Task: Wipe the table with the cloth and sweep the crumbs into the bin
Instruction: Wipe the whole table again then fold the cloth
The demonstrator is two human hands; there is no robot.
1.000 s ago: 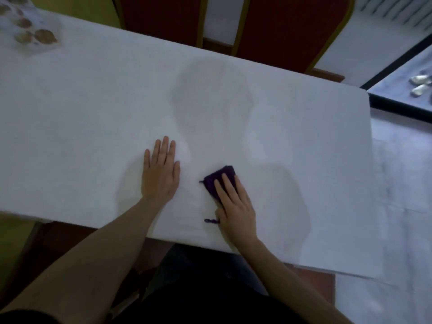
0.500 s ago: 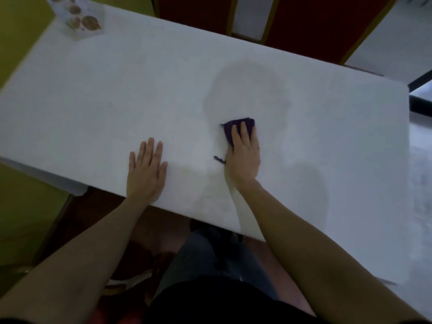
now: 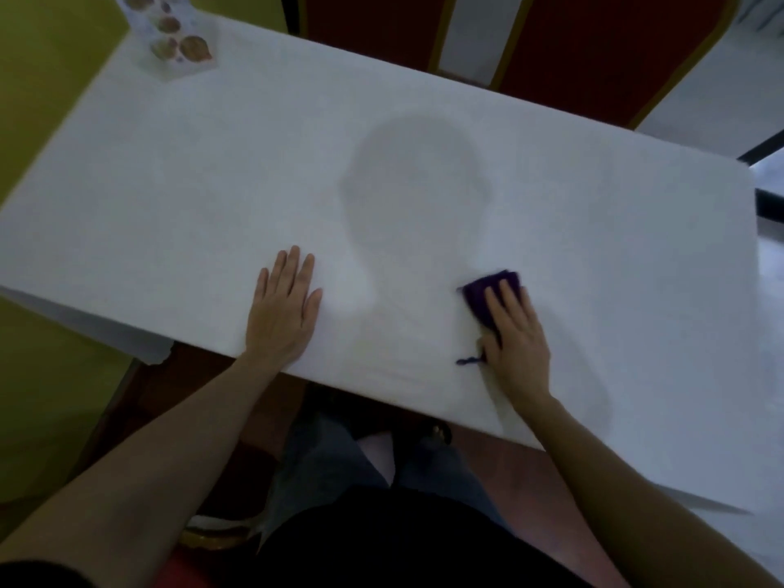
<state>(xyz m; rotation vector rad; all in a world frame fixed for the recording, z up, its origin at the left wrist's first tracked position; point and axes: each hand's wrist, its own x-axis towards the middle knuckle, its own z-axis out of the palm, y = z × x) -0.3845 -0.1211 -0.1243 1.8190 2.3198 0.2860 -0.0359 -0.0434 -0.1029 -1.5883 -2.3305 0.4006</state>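
So we're looking down at a white table [image 3: 212, 171] from a head camera, and both bare hands are on it. The left hand [image 3: 283, 309] lies flat with the palm down and fingers spread a little, gripping nothing, close to the near edge. The right hand [image 3: 515, 339] is further right, pressed flat on top of a small purple cloth [image 3: 483, 294], pinning it against the tabletop rather than balling it up. The cloth pokes out past the fingertips on the far side, and a loose purple thread [image 3: 469, 360] trails out from under the thumb side towards the left.

At the far left corner of the table we see a clear packet [image 3: 178, 48] with some round brownish things in it, biscuits maybe, too blurry for us to say. It's well apart from both hands.

Across the far side there are two red chair backs [image 3: 594, 48] with yellowish trim. A soft head-and-shoulders shadow falls on the middle of the table between the hands. Below the near edge we can make out jeans [image 3: 331, 460] and a dark top.

We can't spot crumbs or a bin in this view.
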